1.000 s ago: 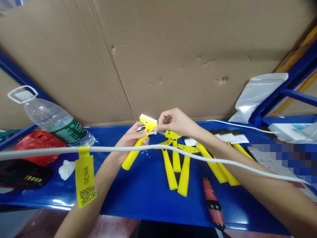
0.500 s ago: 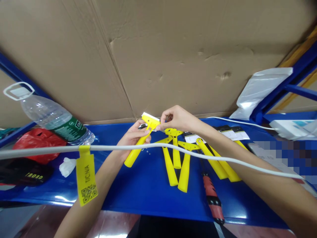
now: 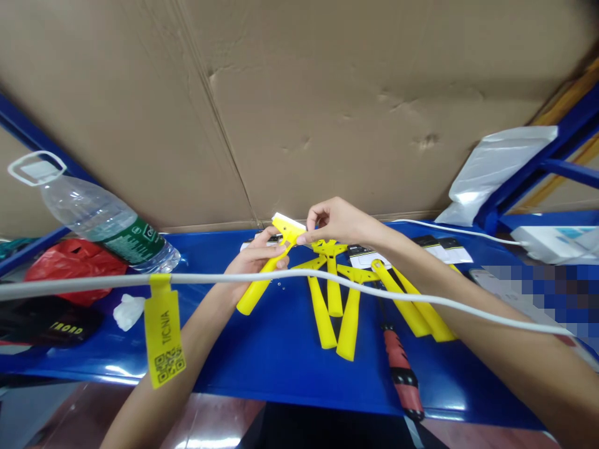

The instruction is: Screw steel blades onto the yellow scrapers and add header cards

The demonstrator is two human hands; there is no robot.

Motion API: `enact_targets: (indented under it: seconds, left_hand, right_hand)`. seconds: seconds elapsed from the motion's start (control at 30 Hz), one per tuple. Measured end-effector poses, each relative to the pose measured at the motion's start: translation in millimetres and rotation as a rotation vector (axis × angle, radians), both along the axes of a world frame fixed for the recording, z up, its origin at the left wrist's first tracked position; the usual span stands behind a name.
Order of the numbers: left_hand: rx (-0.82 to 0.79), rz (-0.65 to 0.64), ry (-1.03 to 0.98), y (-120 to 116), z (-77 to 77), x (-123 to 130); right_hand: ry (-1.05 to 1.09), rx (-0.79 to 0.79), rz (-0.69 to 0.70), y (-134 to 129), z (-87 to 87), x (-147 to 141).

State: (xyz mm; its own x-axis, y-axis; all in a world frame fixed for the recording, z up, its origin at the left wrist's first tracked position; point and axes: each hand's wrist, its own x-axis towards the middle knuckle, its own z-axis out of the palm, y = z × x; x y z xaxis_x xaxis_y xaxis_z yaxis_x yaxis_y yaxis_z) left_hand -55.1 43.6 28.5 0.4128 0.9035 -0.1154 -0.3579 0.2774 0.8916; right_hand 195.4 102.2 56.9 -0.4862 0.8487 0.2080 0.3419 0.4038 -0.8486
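Observation:
My left hand (image 3: 253, 259) is wrapped round the handle of a yellow scraper (image 3: 256, 292), whose wide head with a white edge points up. At the right end of that head, my right hand (image 3: 330, 221) has thumb and forefinger pinched close together; whatever lies between them is too small to make out. Just right of the held scraper, several more yellow scrapers (image 3: 349, 321) lie fanned out on the blue table (image 3: 271, 368). Tiny screws (image 3: 281, 285) are scattered below my left hand.
A red and black screwdriver (image 3: 402, 374) lies near the front edge. Black and white cards (image 3: 365, 257) are behind my right forearm. On the left are a water bottle (image 3: 107, 218), a red bag (image 3: 75, 271) and crumpled tissue (image 3: 128, 312). A white cable (image 3: 271, 274) crosses the view.
Both hands and the held scraper have shifted very slightly to the right in the view. The grip of my left hand looks the same.

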Motion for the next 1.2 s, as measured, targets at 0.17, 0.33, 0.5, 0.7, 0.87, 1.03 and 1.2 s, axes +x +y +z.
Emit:
enact_targets:
  seconds: [0.17,0.33,0.5,0.7,0.87,1.03,1.2]
  left_hand:
    - [-0.025,0.023,-0.019,-2,0.5,3]
    - [-0.074,0.034,-0.133,-3,6.4,1]
    - [-0.094,0.044,-0.179,-4,15.5,-4]
    - [-0.081,0.057,-0.168,-6,20.9,-8]
    - [-0.081,0.07,-0.188,-8,25.1,-8]
    - [-0.066,0.065,-0.162,-9,25.2,-7]
    - [-0.054,0.039,-0.127,-7,21.0,-9]
  right_hand:
    - [0.037,0.0,0.045,-1,1.1,-1]
    - [0.103,0.222,0.015,-8,-3.3,-12]
    - [0.164,0.385,0.021,-14,-8.7,-20]
    - [0.198,0.325,0.088,-19,-1.9,-17]
    - [0.283,0.207,0.126,-21,3.1,-16]
    - [0.309,0.022,0.021,-18,-3.3,-21]
    - [0.378,-0.213,0.106,-14,-2.7,-21]
